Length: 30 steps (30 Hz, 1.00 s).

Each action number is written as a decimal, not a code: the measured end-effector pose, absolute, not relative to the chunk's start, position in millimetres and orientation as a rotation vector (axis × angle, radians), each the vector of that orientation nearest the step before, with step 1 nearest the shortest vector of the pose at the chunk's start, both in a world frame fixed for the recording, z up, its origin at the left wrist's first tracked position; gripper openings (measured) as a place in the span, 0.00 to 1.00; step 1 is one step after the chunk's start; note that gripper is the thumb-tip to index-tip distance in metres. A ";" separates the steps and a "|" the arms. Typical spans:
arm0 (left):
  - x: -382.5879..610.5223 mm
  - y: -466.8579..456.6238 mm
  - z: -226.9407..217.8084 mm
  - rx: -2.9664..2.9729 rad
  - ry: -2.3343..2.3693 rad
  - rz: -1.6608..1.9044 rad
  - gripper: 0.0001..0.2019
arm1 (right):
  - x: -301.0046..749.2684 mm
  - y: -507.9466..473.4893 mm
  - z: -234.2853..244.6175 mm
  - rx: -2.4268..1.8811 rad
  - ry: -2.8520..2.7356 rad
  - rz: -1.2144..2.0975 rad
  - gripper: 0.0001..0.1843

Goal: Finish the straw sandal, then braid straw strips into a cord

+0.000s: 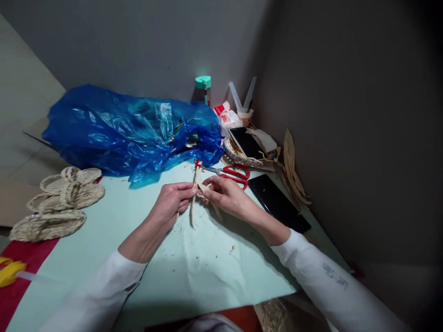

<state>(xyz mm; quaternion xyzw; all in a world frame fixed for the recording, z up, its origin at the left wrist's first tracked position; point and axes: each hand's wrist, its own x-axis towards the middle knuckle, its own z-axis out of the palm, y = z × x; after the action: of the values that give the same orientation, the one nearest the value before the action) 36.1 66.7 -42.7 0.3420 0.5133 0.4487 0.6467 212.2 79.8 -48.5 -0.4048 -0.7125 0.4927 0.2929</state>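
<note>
Straw strip (195,178) over mint tabletop (194,269)

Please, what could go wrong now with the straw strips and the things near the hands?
The straw strips pinched between the left hand and right hand look thin; a hard pull might tear them. The red scissors lie just behind the right hand, which could bump them. The dark phone lies beside the right forearm, near the table edge, and might be nudged off.
</note>
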 end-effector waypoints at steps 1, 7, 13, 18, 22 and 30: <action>36.1 66.6 -42.8 0.784 1.162 1.023 0.15 | 214.3 81.2 -47.6 -1.090 -1.914 1.291 0.09; 36.8 66.3 -44.1 0.809 1.142 0.994 0.12 | 217.5 83.6 -49.9 -1.069 -1.779 1.507 0.08; 36.7 66.2 -46.9 0.845 1.149 0.997 0.13 | 208.9 75.6 -40.7 -1.299 -1.939 1.193 0.11; 38.2 66.5 -47.2 0.782 1.167 1.038 0.14 | 199.8 64.7 -36.0 -1.376 -2.036 0.910 0.15; 40.5 65.3 -44.3 0.763 1.173 1.054 0.12 | 192.6 57.5 -41.5 -1.414 -2.080 0.873 0.15; 40.9 63.6 -45.6 0.784 1.141 1.057 0.10 | 182.6 53.3 -47.6 -1.390 -2.012 0.951 0.21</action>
<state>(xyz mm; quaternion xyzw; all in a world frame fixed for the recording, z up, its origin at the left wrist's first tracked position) 40.9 63.6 -45.6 0.3441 0.5012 0.4641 0.6442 182.6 53.3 -47.6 -0.5122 -0.7412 0.3505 0.2558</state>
